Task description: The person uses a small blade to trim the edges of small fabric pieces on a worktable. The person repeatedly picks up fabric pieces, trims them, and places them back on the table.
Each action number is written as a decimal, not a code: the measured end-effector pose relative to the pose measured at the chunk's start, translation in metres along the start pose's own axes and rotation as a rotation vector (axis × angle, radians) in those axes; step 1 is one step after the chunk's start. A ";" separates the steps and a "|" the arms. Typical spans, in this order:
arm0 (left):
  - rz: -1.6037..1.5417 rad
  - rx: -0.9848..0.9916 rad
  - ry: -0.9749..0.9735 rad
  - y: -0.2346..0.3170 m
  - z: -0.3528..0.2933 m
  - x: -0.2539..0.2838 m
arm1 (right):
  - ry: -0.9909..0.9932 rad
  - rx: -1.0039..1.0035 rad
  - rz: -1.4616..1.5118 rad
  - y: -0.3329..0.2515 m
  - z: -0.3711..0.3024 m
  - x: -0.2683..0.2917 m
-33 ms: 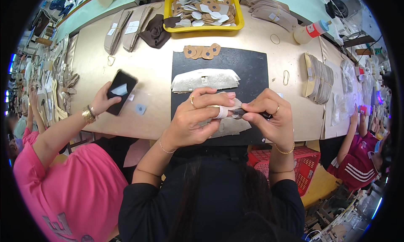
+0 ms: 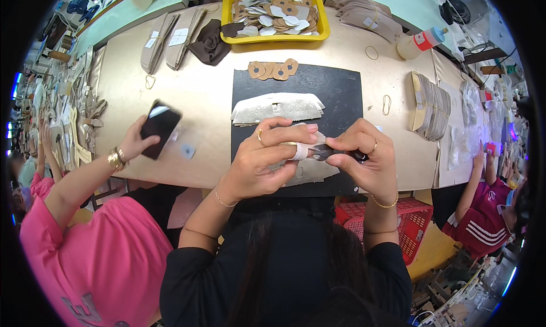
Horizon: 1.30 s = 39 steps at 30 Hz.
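My left hand (image 2: 264, 159) is closed in front of me, white tape (image 2: 300, 151) wrapped round one finger. It grips a pale, thin piece (image 2: 319, 138), mostly hidden behind the fingers. My right hand (image 2: 369, 159) pinches a small dark pointed tool (image 2: 322, 152), its tip against the taped finger and the piece; its exact kind is unclear. Below the hands lies a pale grey shaped panel (image 2: 310, 172), partly covered. Farther off, a stack of similar panels (image 2: 278, 108) rests on the black mat (image 2: 344, 93).
A yellow tray (image 2: 276, 39) of small cut pieces stands at the back. Several brown pieces (image 2: 273, 70) lie on the mat. Bundled panels (image 2: 430, 106) and a bottle (image 2: 418, 43) are at right. At left, a co-worker's hand (image 2: 135, 140) holds a phone (image 2: 162, 128). A red basket (image 2: 412, 227) is below.
The co-worker's hand and phone have shifted slightly left and the phone has tilted. The dark tool in my right hand has turned a little; my hands stay in place.
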State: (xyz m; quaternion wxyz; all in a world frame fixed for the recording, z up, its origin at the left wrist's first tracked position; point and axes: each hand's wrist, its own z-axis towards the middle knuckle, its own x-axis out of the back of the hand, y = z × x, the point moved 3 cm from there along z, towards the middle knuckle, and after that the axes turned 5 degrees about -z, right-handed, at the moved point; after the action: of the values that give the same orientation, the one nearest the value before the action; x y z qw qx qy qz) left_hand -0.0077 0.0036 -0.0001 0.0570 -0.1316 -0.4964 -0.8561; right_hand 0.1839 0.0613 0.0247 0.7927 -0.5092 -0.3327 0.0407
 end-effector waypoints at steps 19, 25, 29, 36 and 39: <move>0.020 -0.019 -0.055 -0.005 0.004 0.001 | 0.010 -0.012 0.006 0.008 0.004 0.003; -0.967 0.422 -0.039 -0.014 -0.005 -0.011 | 0.058 -0.012 0.101 0.009 0.006 0.008; -1.158 0.561 -0.085 -0.016 -0.011 -0.013 | -0.014 0.044 0.155 0.007 0.008 0.004; -1.171 0.576 -0.193 -0.018 -0.010 -0.015 | -0.069 0.016 0.175 0.005 0.009 0.002; -1.206 0.661 -0.190 -0.015 -0.010 -0.016 | -0.069 0.015 0.171 0.005 0.008 0.002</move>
State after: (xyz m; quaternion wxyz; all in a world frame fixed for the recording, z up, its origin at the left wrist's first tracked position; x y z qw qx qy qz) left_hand 0.0024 0.0015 -0.0219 -0.4353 0.1171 -0.7206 -0.5269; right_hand 0.1823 0.0709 0.0237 0.7783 -0.5280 -0.3147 0.1284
